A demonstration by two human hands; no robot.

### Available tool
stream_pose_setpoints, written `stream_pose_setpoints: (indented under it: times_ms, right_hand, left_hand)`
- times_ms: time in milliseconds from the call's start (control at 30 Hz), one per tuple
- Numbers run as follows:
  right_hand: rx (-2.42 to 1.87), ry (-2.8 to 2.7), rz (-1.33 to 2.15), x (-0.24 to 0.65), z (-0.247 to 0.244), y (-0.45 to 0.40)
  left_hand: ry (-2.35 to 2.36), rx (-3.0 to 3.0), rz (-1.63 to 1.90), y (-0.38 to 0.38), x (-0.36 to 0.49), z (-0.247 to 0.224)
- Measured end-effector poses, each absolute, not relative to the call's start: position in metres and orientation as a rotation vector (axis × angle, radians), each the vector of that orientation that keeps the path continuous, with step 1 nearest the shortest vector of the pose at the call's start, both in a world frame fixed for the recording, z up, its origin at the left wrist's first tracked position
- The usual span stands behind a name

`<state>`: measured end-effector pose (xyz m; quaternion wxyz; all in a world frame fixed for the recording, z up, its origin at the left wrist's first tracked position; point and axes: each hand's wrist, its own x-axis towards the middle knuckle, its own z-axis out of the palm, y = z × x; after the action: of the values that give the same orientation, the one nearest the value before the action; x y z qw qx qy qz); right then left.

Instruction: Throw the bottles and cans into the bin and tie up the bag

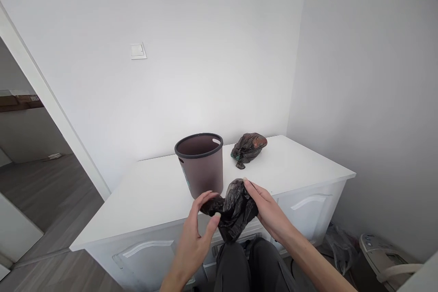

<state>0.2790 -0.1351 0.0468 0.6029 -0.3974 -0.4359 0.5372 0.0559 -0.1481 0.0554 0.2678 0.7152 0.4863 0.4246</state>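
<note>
Between my hands hangs a crumpled black plastic bag [236, 210], just in front of the cabinet's front edge. My right hand [263, 205] pinches its upper right side, thumb on top. At the bag's left end, my left hand [198, 232] curls its fingers and thumb around the plastic. Behind it a brownish-purple trash bin [203, 173] stands upright on the white cabinet top, its dark rim facing up and a handle hole in its side. Right of the bin lies a knotted, filled black bag [251, 146] with something reddish showing through.
The white cabinet [301, 173] stands against the wall, with panelled doors below. A light switch [138, 51] is on the wall. On the floor at right are a clear plastic bag [340, 246] and a grey appliance [383, 255]. A doorway opens at left.
</note>
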Motion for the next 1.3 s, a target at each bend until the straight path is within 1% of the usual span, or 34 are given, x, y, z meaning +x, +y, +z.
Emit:
stream_pose_setpoints:
  times_ms: [100,167,267,433,500,600,800,900,967,1000,1033,1133,1200,1300]
  right_hand:
    - [-0.834,-0.969,1.294,0.272,0.077,-0.146]
    - [-0.825,-0.909,1.294,0.271,0.086,-0.151]
    - [-0.816,-0.929,1.319,0.273,0.086,-0.158]
    - [-0.826,-1.053,1.525,0.271,0.069,-0.163]
    - [-0.854,-1.078,1.499,0.268,0.063,-0.16]
    - [-0.888,-1.073,1.37,0.264,0.059,-0.154]
    - [-0.92,-0.907,1.294,0.261,0.076,-0.153]
    - [-0.961,-0.844,1.301,0.257,0.082,-0.152]
    - [-0.98,-0.834,1.354,0.249,0.084,-0.15]
    - [-0.983,-0.83,1.394,0.244,0.085,-0.149]
    - [-0.979,-0.831,1.432,0.237,0.088,-0.149]
    - [-0.899,-0.947,1.487,0.218,0.103,-0.152]
    - [-0.828,-1.092,1.485,0.208,0.116,-0.155]
    - [-0.81,-1.198,1.462,0.205,0.136,-0.159]
  left_hand:
    - [1.284,2.062,0.984,-0.15,0.055,0.069]
    - [1.287,2.112,0.942,-0.149,0.05,0.07]
    - [1.364,2.077,1.022,-0.15,0.038,0.066]
    - [1.483,1.894,1.196,-0.15,0.017,0.065]
    - [1.472,1.806,1.243,-0.147,0.007,0.064]
    - [1.464,1.715,1.276,-0.139,-0.014,0.063]
    - [1.492,1.659,1.173,-0.125,-0.057,0.076]
    - [1.634,1.568,1.38,-0.136,-0.055,0.091]
    - [1.681,1.687,1.528,-0.153,-0.041,0.1]
    - [1.635,1.808,1.549,-0.162,-0.031,0.105]
    - [1.537,1.947,1.524,-0.171,-0.02,0.109]
    - [1.274,2.199,1.246,-0.191,0.01,0.117]
    - [1.269,2.205,1.084,-0.195,0.022,0.12]
    - [1.337,2.116,0.951,-0.19,0.023,0.119]
